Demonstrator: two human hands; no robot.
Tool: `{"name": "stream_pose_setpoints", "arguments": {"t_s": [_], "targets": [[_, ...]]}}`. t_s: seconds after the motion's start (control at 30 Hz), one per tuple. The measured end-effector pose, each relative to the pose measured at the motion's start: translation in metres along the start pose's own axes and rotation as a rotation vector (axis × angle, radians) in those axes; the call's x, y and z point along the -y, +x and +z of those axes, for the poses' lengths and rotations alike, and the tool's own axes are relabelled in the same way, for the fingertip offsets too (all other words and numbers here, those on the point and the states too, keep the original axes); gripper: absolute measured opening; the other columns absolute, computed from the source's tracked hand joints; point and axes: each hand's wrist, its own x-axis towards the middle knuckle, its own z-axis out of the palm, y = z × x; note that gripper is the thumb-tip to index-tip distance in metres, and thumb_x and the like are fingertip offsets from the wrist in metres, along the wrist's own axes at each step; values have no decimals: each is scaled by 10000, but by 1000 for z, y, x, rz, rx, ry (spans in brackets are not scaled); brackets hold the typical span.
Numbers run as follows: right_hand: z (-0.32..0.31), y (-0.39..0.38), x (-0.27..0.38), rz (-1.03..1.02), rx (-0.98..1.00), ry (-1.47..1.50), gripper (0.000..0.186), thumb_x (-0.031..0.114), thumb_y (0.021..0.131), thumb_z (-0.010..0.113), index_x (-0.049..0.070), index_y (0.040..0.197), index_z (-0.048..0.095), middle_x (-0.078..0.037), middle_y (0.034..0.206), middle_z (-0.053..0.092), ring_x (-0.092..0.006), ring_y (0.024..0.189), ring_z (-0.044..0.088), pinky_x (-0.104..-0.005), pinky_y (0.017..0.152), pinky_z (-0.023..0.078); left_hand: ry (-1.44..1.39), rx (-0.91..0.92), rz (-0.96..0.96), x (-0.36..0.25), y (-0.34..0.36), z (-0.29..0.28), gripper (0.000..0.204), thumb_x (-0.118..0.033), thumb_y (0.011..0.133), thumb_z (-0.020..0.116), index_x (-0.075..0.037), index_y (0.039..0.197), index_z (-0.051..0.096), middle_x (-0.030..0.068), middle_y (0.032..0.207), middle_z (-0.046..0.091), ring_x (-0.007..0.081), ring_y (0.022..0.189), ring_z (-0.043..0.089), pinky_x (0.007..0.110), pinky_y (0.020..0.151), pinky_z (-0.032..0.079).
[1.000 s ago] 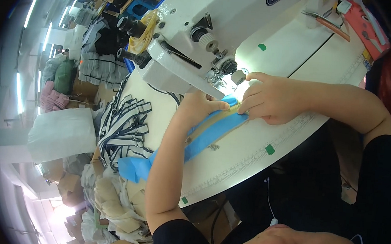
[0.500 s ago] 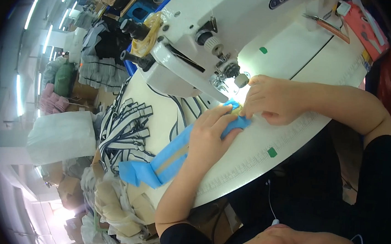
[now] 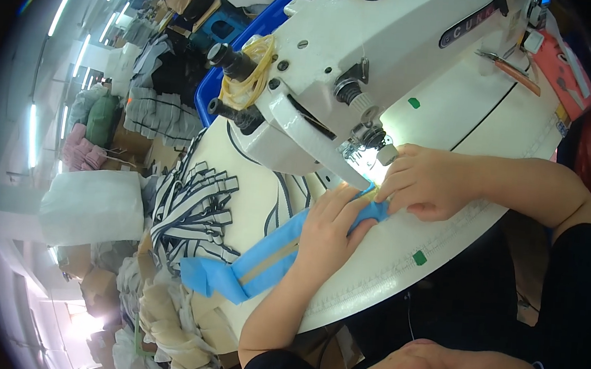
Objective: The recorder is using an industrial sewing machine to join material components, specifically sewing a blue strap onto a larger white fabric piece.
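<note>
Blue cloth (image 3: 266,249) matt; sewing machine (image 3: 404,40) smooth, glossy.

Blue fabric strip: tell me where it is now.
In the head view, the blue fabric strip lies mostly left of centre, beside the striped straps, and runs under the left hand toward the sewing machine.

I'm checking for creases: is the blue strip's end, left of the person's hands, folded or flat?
Folded: the blue strip bends sharply there, its end turning off the line of the straight length.

left fingers (image 3: 336,204) now laid across blue strip (image 3: 266,251), more blue bin (image 3: 207,93) showing
</note>
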Motion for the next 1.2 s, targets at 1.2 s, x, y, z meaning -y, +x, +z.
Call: {"name": "stream_pose_setpoints", "arguments": {"t_s": [1.2], "targets": [[6, -3, -8, 45, -7, -48, 140, 164, 713, 753, 154, 842, 698, 6, 882, 554, -196, 854, 553, -344, 804, 437, -69, 55, -23, -1, -1, -7, 457, -80, 691, 793, -19, 1058, 527, 189, 1203, 567, 359, 970, 640, 379, 759, 549]]}}
